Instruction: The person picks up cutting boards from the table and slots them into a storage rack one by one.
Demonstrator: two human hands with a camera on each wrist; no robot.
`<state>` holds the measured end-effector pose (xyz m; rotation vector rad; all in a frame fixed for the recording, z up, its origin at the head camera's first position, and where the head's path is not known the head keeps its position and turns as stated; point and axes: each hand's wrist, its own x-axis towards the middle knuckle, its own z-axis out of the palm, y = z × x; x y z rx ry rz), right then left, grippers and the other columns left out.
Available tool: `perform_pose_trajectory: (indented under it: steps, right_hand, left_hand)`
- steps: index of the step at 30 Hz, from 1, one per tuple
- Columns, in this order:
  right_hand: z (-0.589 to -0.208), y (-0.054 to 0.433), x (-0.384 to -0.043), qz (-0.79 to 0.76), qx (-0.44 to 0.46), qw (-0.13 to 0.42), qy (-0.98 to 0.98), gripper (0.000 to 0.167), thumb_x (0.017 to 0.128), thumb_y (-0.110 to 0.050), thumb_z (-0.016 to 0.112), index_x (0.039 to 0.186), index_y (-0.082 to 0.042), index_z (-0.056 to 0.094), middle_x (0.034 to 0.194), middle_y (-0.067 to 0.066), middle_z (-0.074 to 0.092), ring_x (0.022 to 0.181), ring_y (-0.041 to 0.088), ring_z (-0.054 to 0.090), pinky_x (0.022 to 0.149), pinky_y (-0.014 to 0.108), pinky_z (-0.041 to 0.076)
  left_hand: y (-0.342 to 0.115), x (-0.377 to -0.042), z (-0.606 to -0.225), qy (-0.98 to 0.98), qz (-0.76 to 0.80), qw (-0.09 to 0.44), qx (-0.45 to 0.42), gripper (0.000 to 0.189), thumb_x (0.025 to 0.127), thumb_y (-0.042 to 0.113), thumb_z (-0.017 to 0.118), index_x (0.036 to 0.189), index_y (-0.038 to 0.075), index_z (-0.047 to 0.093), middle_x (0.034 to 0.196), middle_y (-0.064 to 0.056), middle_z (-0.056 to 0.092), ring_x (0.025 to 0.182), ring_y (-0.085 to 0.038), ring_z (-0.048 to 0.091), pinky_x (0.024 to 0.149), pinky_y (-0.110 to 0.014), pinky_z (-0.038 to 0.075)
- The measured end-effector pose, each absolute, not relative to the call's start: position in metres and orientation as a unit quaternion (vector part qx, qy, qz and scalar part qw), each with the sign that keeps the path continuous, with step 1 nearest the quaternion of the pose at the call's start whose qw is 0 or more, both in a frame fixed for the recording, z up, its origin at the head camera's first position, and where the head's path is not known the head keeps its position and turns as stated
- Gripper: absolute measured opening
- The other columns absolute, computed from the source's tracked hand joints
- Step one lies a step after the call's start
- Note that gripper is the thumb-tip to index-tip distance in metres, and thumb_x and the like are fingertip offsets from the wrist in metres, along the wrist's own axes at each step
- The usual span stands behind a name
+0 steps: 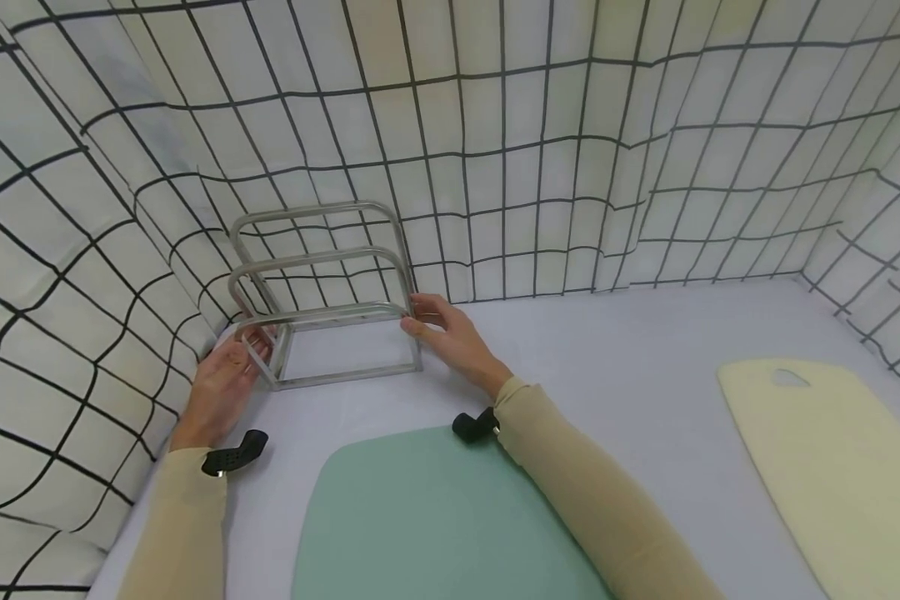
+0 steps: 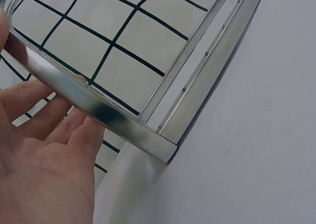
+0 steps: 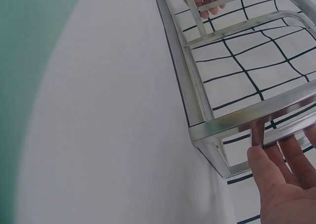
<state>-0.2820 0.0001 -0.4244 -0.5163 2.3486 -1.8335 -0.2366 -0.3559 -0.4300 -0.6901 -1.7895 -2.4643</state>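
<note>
A silver metal rack with three upright loops (image 1: 322,315) stands at the back left of the white table. My left hand (image 1: 221,379) holds its left side. In the left wrist view, the fingers (image 2: 59,120) pass behind the flat metal bar (image 2: 94,103), and part of the thumb shows at the left edge. On the opposite side, my right hand (image 1: 457,342) grips the rack's right uprights. The right wrist view shows fingers (image 3: 294,157) curled around them near the base. Part of the left hand is hidden behind the rack's bars in the head view.
A pale green board (image 1: 435,517) lies on the table in front of the rack, partly under the right forearm. Farther right lies a cream cutting board (image 1: 817,467) with a handle hole. White cloth walls with black grid lines (image 1: 540,175) rise behind and at both sides.
</note>
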Motion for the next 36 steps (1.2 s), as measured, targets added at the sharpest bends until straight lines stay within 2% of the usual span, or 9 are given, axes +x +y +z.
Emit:
perform_pose_trajectory:
  steps: [5, 9, 12, 15, 17, 29, 31, 34, 36]
  right_hand:
    - [-0.424, 0.0023, -0.2822, -0.604, -0.175, 0.06, 0.775, 0.056, 0.103, -0.043, 0.061, 0.153, -0.024, 0.046, 0.15, 0.006, 0.056, 0.147, 0.025, 0.05, 0.12, 0.05, 0.044]
    - [-0.4237, 0.004, -0.2821, -0.603, -0.174, 0.061, 0.776, 0.057, 0.102, -0.043, 0.062, 0.153, -0.024, 0.046, 0.15, 0.007, 0.056, 0.147, 0.025, 0.05, 0.12, 0.05, 0.044]
    - [-0.4235, 0.0052, -0.2819, -0.602, -0.174, 0.061, 0.777, 0.057, 0.102, -0.043, 0.062, 0.153, -0.024, 0.046, 0.149, 0.006, 0.057, 0.147, 0.026, 0.05, 0.12, 0.05, 0.043]
    - [-0.4239, 0.006, -0.2822, -0.602, -0.175, 0.061, 0.776, 0.057, 0.102, -0.043, 0.062, 0.153, -0.024, 0.046, 0.148, 0.006, 0.057, 0.147, 0.026, 0.051, 0.12, 0.05, 0.044]
    - [-0.424, 0.0066, -0.2823, -0.604, -0.176, 0.061, 0.775, 0.057, 0.102, -0.043, 0.062, 0.153, -0.024, 0.046, 0.147, 0.006, 0.058, 0.147, 0.026, 0.051, 0.12, 0.049, 0.044]
    - [-0.4225, 0.0094, -0.2816, -0.601, -0.18, 0.06, 0.777, 0.057, 0.102, -0.043, 0.063, 0.153, -0.023, 0.046, 0.147, 0.005, 0.058, 0.146, 0.025, 0.052, 0.12, 0.049, 0.044]
    - [-0.4224, 0.0095, -0.2817, -0.598, -0.182, 0.059, 0.778, 0.058, 0.102, -0.043, 0.063, 0.153, -0.023, 0.046, 0.147, 0.006, 0.058, 0.146, 0.026, 0.052, 0.12, 0.05, 0.044]
    - [-0.4228, 0.0094, -0.2816, -0.594, -0.185, 0.059, 0.78, 0.058, 0.102, -0.043, 0.062, 0.153, -0.023, 0.046, 0.147, 0.006, 0.058, 0.146, 0.026, 0.052, 0.12, 0.049, 0.044]
    - [-0.4235, 0.0097, -0.2817, -0.591, -0.185, 0.058, 0.783, 0.058, 0.102, -0.044, 0.062, 0.154, -0.023, 0.045, 0.147, 0.005, 0.057, 0.146, 0.025, 0.052, 0.12, 0.049, 0.044]
  left_hand:
    - [-0.3543, -0.2349, -0.4293, -0.597, -0.774, 0.007, -0.214, 0.028, 0.112, 0.012, 0.036, 0.094, 0.011, 0.058, 0.159, 0.001, 0.037, 0.147, -0.012, 0.041, 0.128, -0.022, 0.028]
    - [-0.3513, -0.2342, -0.4279, -0.61, -0.767, 0.014, -0.2, 0.027, 0.112, 0.016, 0.038, 0.093, 0.01, 0.056, 0.158, 0.002, 0.038, 0.146, -0.01, 0.042, 0.131, -0.025, 0.024]
    - [-0.35, -0.2344, -0.4274, -0.607, -0.768, 0.013, -0.204, 0.026, 0.112, 0.017, 0.037, 0.115, 0.011, 0.062, 0.155, 0.005, 0.043, 0.145, -0.007, 0.044, 0.131, -0.024, 0.022]
    - [-0.3497, -0.2362, -0.4282, -0.601, -0.768, 0.011, -0.222, 0.035, 0.113, 0.017, 0.035, 0.141, 0.013, 0.054, 0.153, 0.006, 0.048, 0.145, -0.006, 0.045, 0.129, -0.023, 0.025]
    - [-0.3495, -0.2379, -0.4291, -0.596, -0.768, 0.011, -0.233, 0.039, 0.112, 0.017, 0.034, 0.149, 0.012, 0.047, 0.152, 0.005, 0.051, 0.145, -0.006, 0.046, 0.127, -0.021, 0.028]
    - [-0.3483, -0.2416, -0.4301, -0.58, -0.777, 0.008, -0.246, 0.037, 0.112, 0.013, 0.034, 0.144, 0.013, 0.051, 0.148, 0.004, 0.056, 0.143, -0.008, 0.049, 0.116, -0.015, 0.04]
    - [-0.3485, -0.2403, -0.4299, -0.588, -0.773, 0.01, -0.24, 0.034, 0.112, 0.014, 0.035, 0.138, 0.013, 0.056, 0.15, 0.005, 0.054, 0.142, -0.006, 0.049, 0.116, -0.015, 0.04]
    - [-0.3488, -0.2379, -0.4301, -0.593, -0.773, 0.012, -0.226, 0.027, 0.112, 0.013, 0.037, 0.116, 0.01, 0.063, 0.151, 0.007, 0.05, 0.142, -0.006, 0.049, 0.121, -0.018, 0.036]
    - [-0.3486, -0.2367, -0.4301, -0.601, -0.769, 0.014, -0.217, 0.026, 0.112, 0.014, 0.038, 0.107, 0.01, 0.063, 0.152, 0.007, 0.049, 0.142, -0.006, 0.048, 0.124, -0.02, 0.033]
